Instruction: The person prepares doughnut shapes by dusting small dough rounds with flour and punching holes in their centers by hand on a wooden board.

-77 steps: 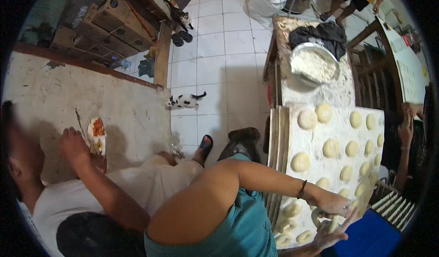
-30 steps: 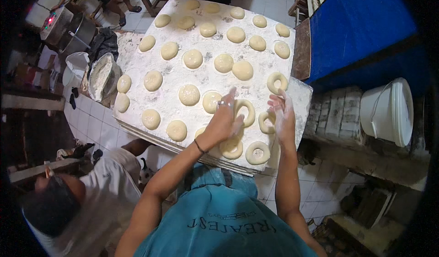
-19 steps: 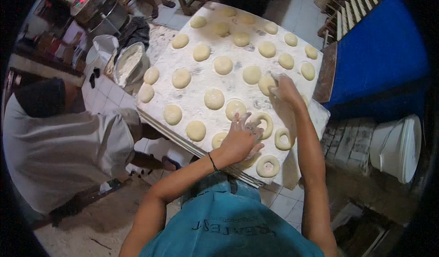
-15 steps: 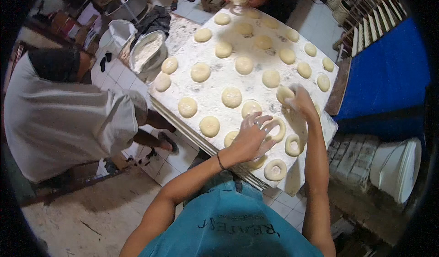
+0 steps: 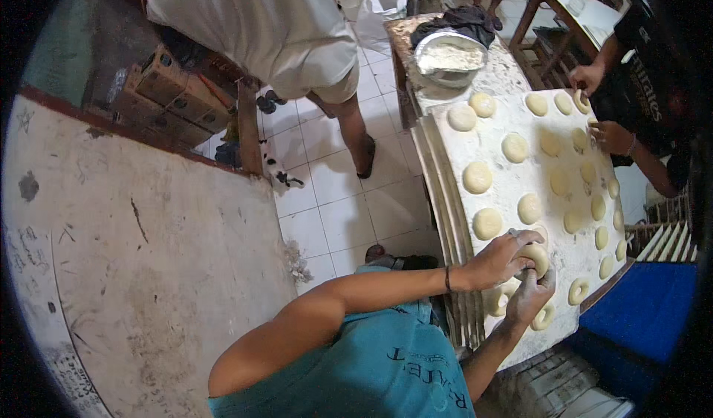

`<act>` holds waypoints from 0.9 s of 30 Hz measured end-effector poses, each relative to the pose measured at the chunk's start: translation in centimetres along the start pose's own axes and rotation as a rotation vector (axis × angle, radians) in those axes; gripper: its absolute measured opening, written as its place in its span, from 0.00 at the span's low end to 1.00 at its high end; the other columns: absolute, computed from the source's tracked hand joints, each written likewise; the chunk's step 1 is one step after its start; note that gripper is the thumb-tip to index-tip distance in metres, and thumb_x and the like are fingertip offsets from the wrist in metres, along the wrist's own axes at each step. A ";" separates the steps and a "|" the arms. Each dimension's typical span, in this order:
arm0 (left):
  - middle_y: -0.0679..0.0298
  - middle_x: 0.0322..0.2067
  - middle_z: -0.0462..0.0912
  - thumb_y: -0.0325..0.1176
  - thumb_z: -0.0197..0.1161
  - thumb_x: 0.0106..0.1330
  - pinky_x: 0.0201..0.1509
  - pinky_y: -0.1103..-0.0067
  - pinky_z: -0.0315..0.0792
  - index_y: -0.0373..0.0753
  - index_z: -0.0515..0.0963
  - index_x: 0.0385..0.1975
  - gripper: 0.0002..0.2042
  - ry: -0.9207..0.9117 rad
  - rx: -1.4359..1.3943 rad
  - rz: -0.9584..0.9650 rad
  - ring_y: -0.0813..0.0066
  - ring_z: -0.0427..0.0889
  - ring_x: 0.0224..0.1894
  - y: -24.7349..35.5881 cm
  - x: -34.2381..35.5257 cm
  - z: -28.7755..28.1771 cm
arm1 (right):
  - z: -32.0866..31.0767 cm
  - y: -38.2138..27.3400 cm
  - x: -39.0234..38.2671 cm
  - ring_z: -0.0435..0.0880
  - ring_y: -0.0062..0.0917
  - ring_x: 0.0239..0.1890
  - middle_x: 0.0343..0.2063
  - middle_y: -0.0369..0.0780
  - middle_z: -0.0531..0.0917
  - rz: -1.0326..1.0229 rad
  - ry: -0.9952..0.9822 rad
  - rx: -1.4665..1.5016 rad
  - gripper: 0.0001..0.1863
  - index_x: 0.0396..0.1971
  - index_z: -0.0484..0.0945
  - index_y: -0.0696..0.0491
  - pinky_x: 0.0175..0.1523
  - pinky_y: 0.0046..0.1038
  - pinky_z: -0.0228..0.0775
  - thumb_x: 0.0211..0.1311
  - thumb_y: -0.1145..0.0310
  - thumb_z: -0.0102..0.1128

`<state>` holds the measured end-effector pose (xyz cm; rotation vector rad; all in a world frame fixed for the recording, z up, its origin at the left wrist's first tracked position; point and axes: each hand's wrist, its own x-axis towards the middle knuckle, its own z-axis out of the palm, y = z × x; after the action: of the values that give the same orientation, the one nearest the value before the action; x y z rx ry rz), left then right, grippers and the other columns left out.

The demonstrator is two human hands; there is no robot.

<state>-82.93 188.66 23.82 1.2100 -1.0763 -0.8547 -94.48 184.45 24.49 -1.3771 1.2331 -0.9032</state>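
left hand (image 5: 496,262) and right hand (image 5: 529,300) both grip one dough ring (image 5: 541,257) in curled fingers, over the floured board (image 5: 488,144); i count three other rings (image 5: 573,294) close by on it, one flour bowl (image 5: 448,80) beyond

Brown cardboard boxes (image 5: 165,78) stand upper left; 1 blue sheet (image 5: 645,293), lower right.

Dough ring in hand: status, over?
Left hand, right hand: both gripping dough ring. More dough pieces nearby on board. Co-worker's hand across board, apart.
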 end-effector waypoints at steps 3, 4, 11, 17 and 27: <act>0.52 0.37 0.73 0.26 0.51 0.59 0.45 0.78 0.67 0.36 0.55 0.51 0.20 -0.036 -0.214 -0.131 0.70 0.74 0.39 1.5 -2.6 -2.7 | 3.1 0.3 -0.9 0.76 0.24 0.34 0.32 0.41 0.77 -0.112 0.003 -0.035 0.16 0.33 0.72 0.65 0.41 0.23 0.69 0.41 0.87 0.40; 0.53 0.35 0.73 0.26 0.53 0.56 0.45 0.79 0.67 0.36 0.59 0.48 0.19 0.028 -0.154 -0.016 0.68 0.75 0.38 0.4 -3.4 -2.9 | 4.2 0.6 -1.0 0.75 0.24 0.34 0.32 0.42 0.77 -0.150 -0.058 -0.032 0.16 0.33 0.72 0.64 0.42 0.22 0.69 0.41 0.87 0.41; 0.57 0.27 0.75 0.21 0.59 0.39 0.33 0.74 0.69 0.36 0.64 0.43 0.25 0.417 0.659 0.051 0.61 0.76 0.27 -2.3 -6.0 -13.6 | 11.3 0.9 -6.1 0.71 0.18 0.30 0.27 0.35 0.71 -0.039 -0.346 0.036 0.12 0.31 0.66 0.58 0.38 0.18 0.66 0.44 0.86 0.46; 0.58 0.28 0.75 0.28 0.51 0.57 0.35 0.77 0.72 0.38 0.56 0.53 0.23 0.151 -1.121 -0.260 0.71 0.77 0.26 1.3 -9.0 -16.1 | 14.7 -0.5 -7.2 0.71 0.21 0.28 0.27 0.38 0.71 0.353 -0.383 0.730 0.23 0.46 0.63 0.58 0.37 0.23 0.67 0.44 0.81 0.42; 0.48 0.30 0.75 0.54 0.32 0.65 0.32 0.72 0.75 0.45 0.39 0.63 0.30 -0.356 -1.167 -0.441 0.66 0.78 0.26 2.2 -7.1 -17.8 | 9.4 -1.5 -8.1 0.62 0.14 0.09 0.14 0.35 0.69 0.508 -0.636 1.062 0.21 0.47 0.63 0.54 0.11 0.18 0.56 0.57 0.57 0.44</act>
<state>-68.02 200.93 24.47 0.2780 -0.3761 -1.7502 -86.67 194.18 24.97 -0.3811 0.4111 -0.5269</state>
